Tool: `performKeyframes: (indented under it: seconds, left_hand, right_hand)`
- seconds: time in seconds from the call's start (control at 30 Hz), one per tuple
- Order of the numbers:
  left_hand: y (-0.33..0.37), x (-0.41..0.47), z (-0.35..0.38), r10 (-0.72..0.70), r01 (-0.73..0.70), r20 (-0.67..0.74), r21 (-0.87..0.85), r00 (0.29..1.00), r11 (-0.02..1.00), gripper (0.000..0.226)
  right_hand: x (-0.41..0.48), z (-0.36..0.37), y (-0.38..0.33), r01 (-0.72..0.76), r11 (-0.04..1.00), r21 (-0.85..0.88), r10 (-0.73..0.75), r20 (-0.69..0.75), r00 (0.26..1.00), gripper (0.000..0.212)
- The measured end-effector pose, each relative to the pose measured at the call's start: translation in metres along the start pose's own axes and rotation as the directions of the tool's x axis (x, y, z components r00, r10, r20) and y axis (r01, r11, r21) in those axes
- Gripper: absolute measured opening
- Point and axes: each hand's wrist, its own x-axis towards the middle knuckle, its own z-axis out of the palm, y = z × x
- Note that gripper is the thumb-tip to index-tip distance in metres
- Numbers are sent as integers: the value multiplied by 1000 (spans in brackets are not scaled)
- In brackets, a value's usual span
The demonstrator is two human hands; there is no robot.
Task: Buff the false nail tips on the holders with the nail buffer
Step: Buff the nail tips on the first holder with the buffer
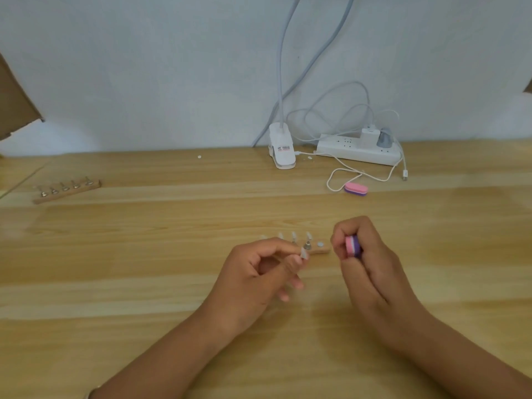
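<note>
1. Left grip (pixel 259 272) is pinching one nail tip (pixel 303 252) between thumb and forefinger; other fingers are loosely curled.
2. Right grip (pixel 365 260) is curling tight round the pink-purple nail buffer (pixel 353 246), just right of the wooden holder strip (pixel 322 250).
3. Remaining tips (pixel 308 236) are standing on that strip, mid-bench (pixel 144 254); spare buffer (pixel 356 188) is lying further back, before the power strip (pixel 359 152).
</note>
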Motion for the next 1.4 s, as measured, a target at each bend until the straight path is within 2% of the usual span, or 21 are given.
performKeyframes:
  seconds: [0.07, 0.17, 0.33, 0.47, 0.57, 0.63, 0.77, 0.83, 0.9, 1.03, 1.1, 1.17, 1.23, 1.3, 1.4]
  left_hand:
    - [0, 0, -1, 8, -8, 20, 40, 1000, 999, 17]
    - [-1, 0, -1, 24, -27, 29, 95, 999, 995, 14]
    - [-1, -2, 1, 50, -52, 16, 113, 999, 992, 14]
    - [-2, -3, 2, 69, -69, 5, 111, 998, 991, 14]
    - [-2, -3, 1, 65, -59, -37, 146, 997, 988, 20]
    - [-2, -2, -1, 104, -89, -77, 171, 992, 981, 17]
    - [-3, 1, -2, 256, -176, -210, 334, 944, 926, 12]
    - [-3, 3, -7, 322, -174, -276, 450, 906, 876, 16]
    - [-1, 4, -14, 358, -145, -269, 583, 894, 799, 19]
    - [-6, 11, -24, 258, -25, -227, 703, 939, 711, 34]
    - [-10, 14, -28, 165, 93, -233, 801, 958, 591, 45]
    - [-14, 15, -31, 81, 150, -216, 857, 973, 493, 46]
    - [-14, 15, -32, 57, 123, -181, 836, 982, 535, 33]
    - [-13, 16, -32, 99, 70, -154, 814, 983, 576, 15]
    - [-14, 16, -32, 141, 36, -147, 806, 979, 591, 12]
  right_hand:
    - [-3, 3, 1, 38, 996, -76, -31, 92, 995, 20]
    - [-1, 7, 3, 18, 993, -112, -4, 120, 993, 30]
    - [1, 1, 5, 24, 1000, 7, -24, 84, 996, 19]
    - [3, -2, 5, 8, 1000, 18, -9, 77, 997, 18]
    - [9, -6, 9, -18, 999, 32, 18, -1, 1000, 11]
    - [15, -13, 16, -63, 998, 25, 64, -22, 998, 15]
    - [25, -24, 34, -122, 984, -126, 122, -15, 992, 26]
    - [28, -26, 39, -132, 976, -176, 121, -71, 990, 27]
    - [31, -25, 43, -140, 962, -233, 119, -102, 988, 26]
    - [31, -22, 47, -189, 926, -328, 178, -64, 982, 20]
    - [31, -22, 47, -197, 925, -326, 188, -60, 980, 19]
    - [31, -22, 46, -195, 927, -320, 182, -69, 981, 16]
    - [32, -22, 45, -192, 930, -313, 180, -69, 981, 14]
    - [31, -21, 45, -187, 929, -319, 179, -54, 982, 12]
    - [31, -21, 45, -195, 930, -313, 192, -40, 981, 12]
